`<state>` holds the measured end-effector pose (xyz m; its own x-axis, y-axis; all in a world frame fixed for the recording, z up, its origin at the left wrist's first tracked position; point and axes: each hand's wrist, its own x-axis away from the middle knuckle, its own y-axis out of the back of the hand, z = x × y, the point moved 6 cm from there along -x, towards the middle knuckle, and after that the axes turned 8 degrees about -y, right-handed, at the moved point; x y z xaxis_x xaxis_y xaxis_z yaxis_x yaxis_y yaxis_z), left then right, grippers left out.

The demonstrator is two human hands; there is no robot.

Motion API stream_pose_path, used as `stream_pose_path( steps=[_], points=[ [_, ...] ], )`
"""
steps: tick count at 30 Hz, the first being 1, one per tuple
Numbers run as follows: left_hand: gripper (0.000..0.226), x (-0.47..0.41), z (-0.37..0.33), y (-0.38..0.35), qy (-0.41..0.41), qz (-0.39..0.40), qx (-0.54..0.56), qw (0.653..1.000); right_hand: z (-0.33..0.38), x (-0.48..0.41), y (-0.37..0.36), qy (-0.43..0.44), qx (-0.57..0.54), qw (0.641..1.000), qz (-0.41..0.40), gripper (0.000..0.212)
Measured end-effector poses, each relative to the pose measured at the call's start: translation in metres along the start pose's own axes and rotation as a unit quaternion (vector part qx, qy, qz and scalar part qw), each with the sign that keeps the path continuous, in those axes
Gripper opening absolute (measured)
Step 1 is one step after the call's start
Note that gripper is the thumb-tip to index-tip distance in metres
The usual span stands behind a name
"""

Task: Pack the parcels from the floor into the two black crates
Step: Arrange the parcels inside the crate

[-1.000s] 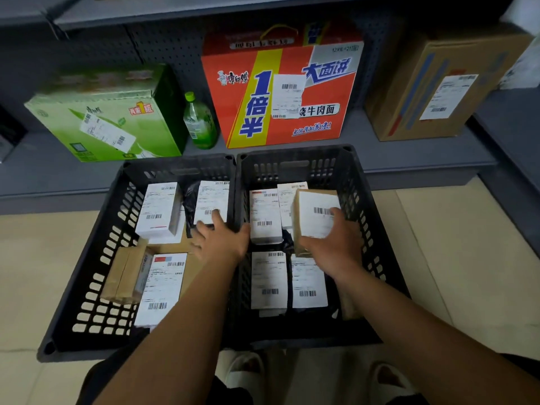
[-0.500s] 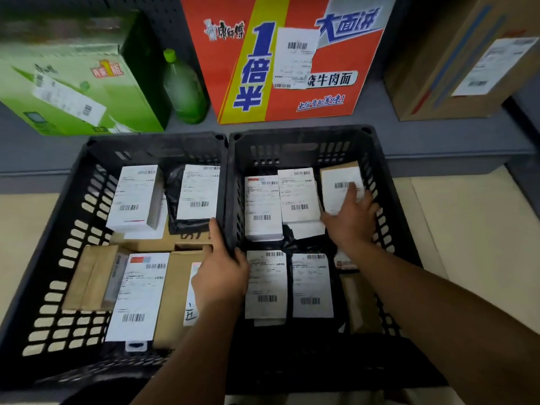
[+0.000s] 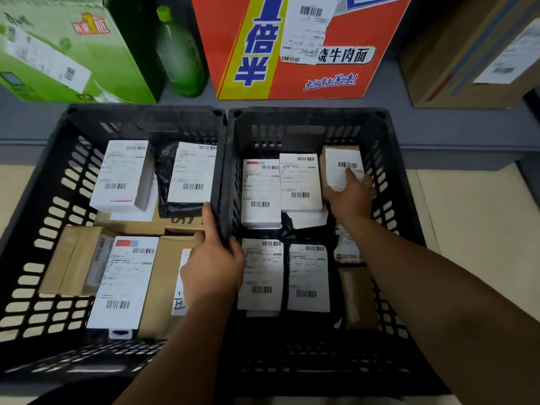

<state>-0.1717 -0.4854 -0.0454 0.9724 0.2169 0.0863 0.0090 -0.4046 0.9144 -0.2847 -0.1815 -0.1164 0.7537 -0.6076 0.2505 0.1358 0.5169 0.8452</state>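
Two black crates stand side by side on the floor, the left crate [image 3: 43, 171] and the right crate [image 3: 391, 159]. Both hold several labelled parcels: white boxes, brown cartons and black bags. My left hand [image 3: 213, 261] grips the two touching crate walls in the middle, thumb inside the left crate and fingers over the right one. My right hand [image 3: 350, 197] rests on a small brown parcel with a white label [image 3: 340, 157]. That parcel lies in the far right corner of the right crate, with my fingers stretched over its label.
Behind the crates a low grey shelf [image 3: 321, 103] carries a green box [image 3: 58, 54], a green bottle [image 3: 179, 54], a red-orange noodle carton [image 3: 292, 68] and a brown carton [image 3: 467, 54]. Beige floor [image 3: 473, 229] lies to the right.
My right hand has carried the small brown parcel from the middle of the right crate to its far right corner and laid it down. My left hand left the left crate's parcels and took hold of the middle walls.
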Motion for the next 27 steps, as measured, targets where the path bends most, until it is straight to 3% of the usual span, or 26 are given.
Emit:
stream_pose_path(
  steps=[5, 13, 20, 27],
  points=[
    [0.077, -0.001, 0.002, -0.003, 0.0, 0.001, 0.006, 1.0, 0.005, 0.006, -0.005, -0.01, 0.063, 0.998, -0.025, 0.075],
    [0.077, -0.002, 0.001, -0.002, -0.013, 0.005, 0.007, 1.0, 0.006, 0.007, 0.0, -0.028, 0.066, 0.997, -0.029, 0.07],
    [0.067, -0.001, -0.012, -0.002, -0.137, -0.033, -0.068, 0.988, 0.005, 0.005, 0.002, -0.008, 0.104, 0.994, -0.043, 0.063],
    [0.068, -0.002, -0.01, -0.006, -0.15, -0.036, -0.071, 0.985, -0.002, 0.005, -0.002, 0.017, 0.16, 0.987, -0.014, 0.064]
  ],
)
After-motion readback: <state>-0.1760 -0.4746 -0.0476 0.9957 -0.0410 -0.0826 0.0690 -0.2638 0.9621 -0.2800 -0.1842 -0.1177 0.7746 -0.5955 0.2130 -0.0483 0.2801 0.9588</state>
